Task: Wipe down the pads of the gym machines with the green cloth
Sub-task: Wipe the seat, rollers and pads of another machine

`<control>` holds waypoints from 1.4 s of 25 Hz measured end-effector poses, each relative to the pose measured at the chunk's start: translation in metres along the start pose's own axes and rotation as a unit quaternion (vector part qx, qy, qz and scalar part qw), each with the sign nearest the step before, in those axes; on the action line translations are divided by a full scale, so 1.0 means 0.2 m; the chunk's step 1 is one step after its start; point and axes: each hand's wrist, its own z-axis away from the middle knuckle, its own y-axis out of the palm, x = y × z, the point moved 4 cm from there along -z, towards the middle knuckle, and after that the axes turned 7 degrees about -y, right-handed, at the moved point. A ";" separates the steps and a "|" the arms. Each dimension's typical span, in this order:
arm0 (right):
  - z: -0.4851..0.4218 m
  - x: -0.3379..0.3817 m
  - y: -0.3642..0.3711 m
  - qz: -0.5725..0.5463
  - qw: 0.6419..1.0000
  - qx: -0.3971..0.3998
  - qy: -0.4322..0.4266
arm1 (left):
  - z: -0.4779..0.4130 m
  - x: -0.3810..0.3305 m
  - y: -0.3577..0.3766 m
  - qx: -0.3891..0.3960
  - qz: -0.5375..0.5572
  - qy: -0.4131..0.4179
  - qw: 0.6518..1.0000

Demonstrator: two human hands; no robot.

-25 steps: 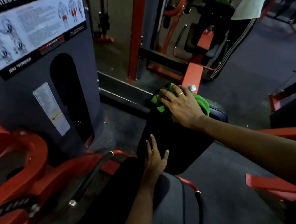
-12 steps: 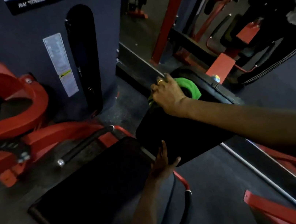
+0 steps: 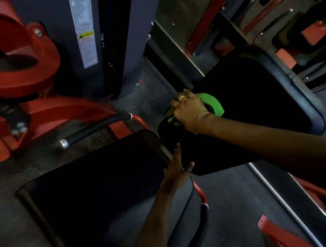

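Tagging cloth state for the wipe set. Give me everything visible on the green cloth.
The green cloth is bright green, soft-looking fabric, bunched into a wad, not spread flat. The right hand covers most of it, fingers curled over it, pressing it onto the black pad near that pad's left edge. Green shows mainly right of the hand, with small bits under the fingers. Texture is too blurred to tell.

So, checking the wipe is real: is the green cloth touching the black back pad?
Touching. Head view: the right hand holds the green cloth against the back pad, no gap.
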 end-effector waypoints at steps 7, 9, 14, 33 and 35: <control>-0.33 0.20 0.13 0.014 0.999 -0.029 0.005 | -0.15 0.35 -0.21 -0.118 -0.143 -0.071 0.980; -0.36 0.28 0.20 0.013 0.999 0.025 -0.015 | -0.10 0.48 -0.40 -0.167 -0.215 -0.102 0.957; -0.38 0.32 0.30 0.074 0.993 0.018 -0.093 | -0.03 0.69 -0.77 -0.208 -0.345 -0.076 0.912; 0.32 0.21 0.39 0.019 0.988 -0.018 -0.154 | -0.11 0.40 -0.61 -0.199 -0.189 -0.103 0.956; 0.40 0.05 0.27 0.024 0.992 -0.060 -0.104 | -0.16 0.22 -0.42 -0.156 -0.136 -0.047 0.977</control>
